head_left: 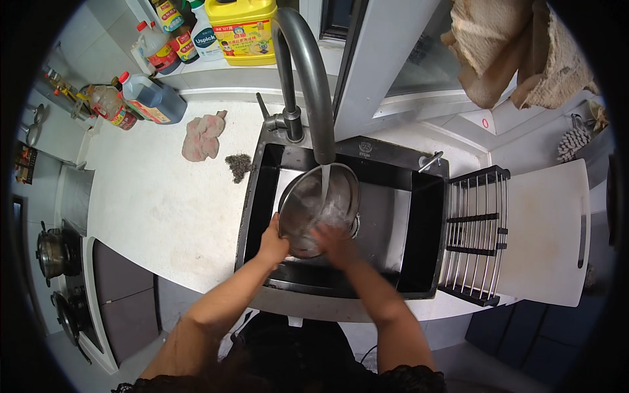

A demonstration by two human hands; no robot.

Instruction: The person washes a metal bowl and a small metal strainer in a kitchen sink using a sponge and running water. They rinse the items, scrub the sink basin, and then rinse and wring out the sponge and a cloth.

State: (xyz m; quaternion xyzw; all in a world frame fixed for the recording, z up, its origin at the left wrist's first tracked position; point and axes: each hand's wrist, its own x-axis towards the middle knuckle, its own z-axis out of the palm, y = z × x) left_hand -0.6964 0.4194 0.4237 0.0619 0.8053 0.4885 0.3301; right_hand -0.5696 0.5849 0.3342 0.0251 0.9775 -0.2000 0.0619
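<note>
A round steel bowl point(304, 203) is tilted inside the black sink point(386, 275). Water from the tall grey faucet point(319, 111) runs down into it. My left hand point(273, 243) grips the bowl by its left rim, fingers closed round the edge. Inside the lower right part of the bowl is my right hand point(335, 243), smeared by motion, so its fingers cannot be made out. Left of the sink, on the white counter point(151, 216), lie a dark steel-wool scourer point(240, 167) and a crumpled pinkish cloth point(204, 136).
A rolled metal drying rack point(475, 236) rests over the sink's right edge, beside a white cutting board point(550, 229). Bottles point(154, 98) stand at the back left, and a yellow jug point(242, 33) sits on the sill. Brown cloths point(511, 52) hang upper right. Pots point(56, 252) occupy the stove far left.
</note>
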